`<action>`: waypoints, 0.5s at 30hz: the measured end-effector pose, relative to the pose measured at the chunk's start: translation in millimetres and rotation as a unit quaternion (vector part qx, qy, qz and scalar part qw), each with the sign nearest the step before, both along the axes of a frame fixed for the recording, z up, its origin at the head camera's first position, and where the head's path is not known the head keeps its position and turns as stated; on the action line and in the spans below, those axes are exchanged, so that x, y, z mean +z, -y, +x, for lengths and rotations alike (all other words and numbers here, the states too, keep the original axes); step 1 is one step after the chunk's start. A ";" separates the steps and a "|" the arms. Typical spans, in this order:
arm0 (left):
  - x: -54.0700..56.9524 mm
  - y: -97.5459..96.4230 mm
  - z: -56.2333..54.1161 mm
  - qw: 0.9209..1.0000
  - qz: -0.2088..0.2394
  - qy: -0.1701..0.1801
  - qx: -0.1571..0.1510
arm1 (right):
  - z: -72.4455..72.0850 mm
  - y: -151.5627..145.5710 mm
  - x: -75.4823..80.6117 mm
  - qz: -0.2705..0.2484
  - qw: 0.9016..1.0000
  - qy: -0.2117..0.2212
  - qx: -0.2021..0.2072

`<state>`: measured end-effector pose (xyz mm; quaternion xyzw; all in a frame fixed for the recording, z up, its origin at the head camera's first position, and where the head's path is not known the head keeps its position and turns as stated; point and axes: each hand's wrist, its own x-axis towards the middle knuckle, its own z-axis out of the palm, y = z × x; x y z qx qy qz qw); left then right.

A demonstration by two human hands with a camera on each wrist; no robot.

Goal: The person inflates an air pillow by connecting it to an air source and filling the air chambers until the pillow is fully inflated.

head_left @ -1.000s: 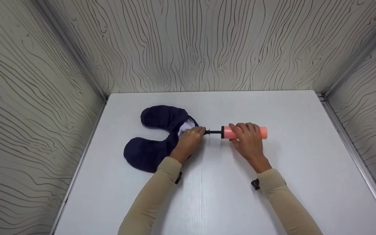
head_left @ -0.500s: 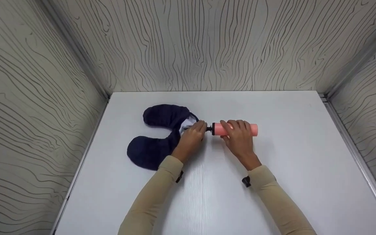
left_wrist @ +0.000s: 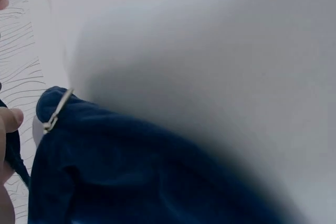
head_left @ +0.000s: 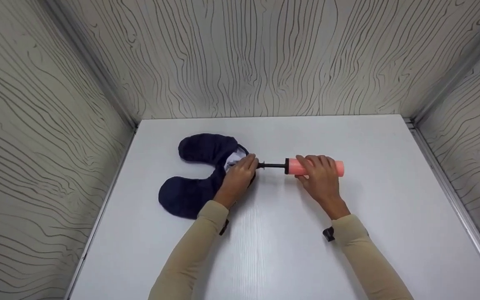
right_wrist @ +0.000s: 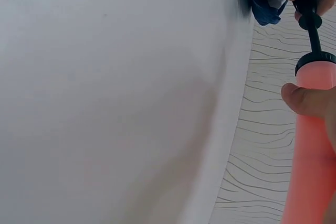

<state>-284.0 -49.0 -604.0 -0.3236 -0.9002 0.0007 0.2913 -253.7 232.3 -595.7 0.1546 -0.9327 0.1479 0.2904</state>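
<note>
A navy U-shaped neck pillow (head_left: 186, 196) lies on the table, its curved back toward the right. Whitish lining (head_left: 235, 158) shows at an opening there. At that opening my left hand (head_left: 236, 179) pinches the black end of a hand pump (head_left: 294, 166); the nozzle's exact seat is hidden by the fingers. My right hand (head_left: 322, 181) grips the pump's pink barrel (right_wrist: 312, 156), thumb on one side. Between the hands a length of black rod (head_left: 275, 165) is exposed. In the left wrist view a zipper pull (left_wrist: 59, 111) hangs at the edge of the navy fabric (left_wrist: 126, 177).
The white table (head_left: 273, 250) extends around the pillow and both forearms. Wood-grain patterned panels (head_left: 240, 58) stand behind it and on both sides, with metal edge strips (head_left: 452, 208) along the sides.
The pump barrel slid left with my right hand until little rod showed, then came back right, baring the rod again. My left hand stays at the pillow opening.
</note>
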 end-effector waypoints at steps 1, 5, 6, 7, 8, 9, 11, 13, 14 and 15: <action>0.2 -0.2 -0.1 1.000 -0.001 0.005 0.004 | 0.5 -1.3 0.7 -0.001 1.000 0.001 -0.001; 2.0 -2.7 0.9 0.999 -0.013 0.035 0.017 | 2.3 1.5 2.5 -0.003 1.000 -0.005 -0.001; 2.3 -3.9 1.2 0.999 -0.018 0.037 0.017 | 2.7 4.3 2.2 -0.001 1.000 -0.008 0.000; 2.8 -5.2 2.0 0.999 -0.020 0.038 0.013 | 3.2 7.9 1.9 0.001 1.000 -0.010 0.000; 3.2 -6.8 2.7 0.999 -0.023 0.036 0.008 | 3.5 11.9 1.3 0.002 1.000 -0.013 0.003; 3.6 -8.5 3.3 0.999 -0.030 0.027 0.001 | 3.9 16.3 0.7 0.006 1.000 -0.015 0.005; 4.6 -12.5 4.3 0.999 -0.044 0.002 -0.011 | 4.1 25.7 -0.9 0.014 1.000 -0.022 0.010; 5.5 -16.3 4.4 0.998 -0.052 -0.021 -0.017 | 3.8 34.3 -1.5 0.015 0.999 -0.027 0.011; 6.3 -17.7 4.4 0.998 -0.055 -0.029 -0.017 | 3.2 37.8 -1.8 0.014 0.999 -0.028 0.010; 6.9 -18.8 4.0 0.998 -0.055 -0.038 -0.018 | 2.8 40.7 -1.9 0.013 0.999 -0.029 0.008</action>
